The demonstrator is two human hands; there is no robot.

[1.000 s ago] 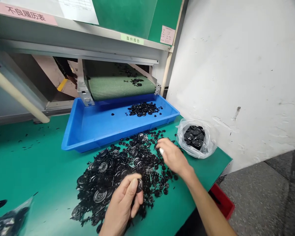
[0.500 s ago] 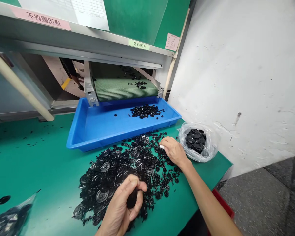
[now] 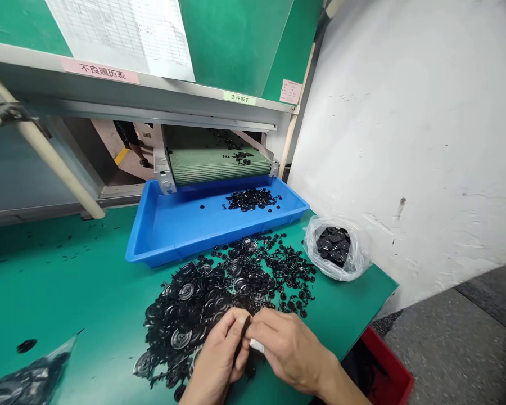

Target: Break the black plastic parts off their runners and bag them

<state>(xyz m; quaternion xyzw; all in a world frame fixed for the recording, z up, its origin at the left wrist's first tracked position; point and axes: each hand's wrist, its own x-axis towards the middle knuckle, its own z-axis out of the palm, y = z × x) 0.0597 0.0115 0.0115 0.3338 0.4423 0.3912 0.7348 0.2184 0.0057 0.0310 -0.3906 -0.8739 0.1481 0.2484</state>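
Scuffed white plaster wall (image 3: 405,140) fills the right, grey concrete floor (image 3: 442,349) below it, red plastic crate (image 3: 388,365) by the worktop's near right corner. Green worktop (image 3: 46,270), steel shelf (image 3: 152,101) at far side with pink label (image 3: 100,70). Paper sheet (image 3: 122,34) on green panel (image 3: 236,45) above. Beige pipe (image 3: 54,163) left, yellow floor marking (image 3: 120,157) beyond.

Left hand (image 3: 217,354) and right hand (image 3: 289,351) meet, pinching.
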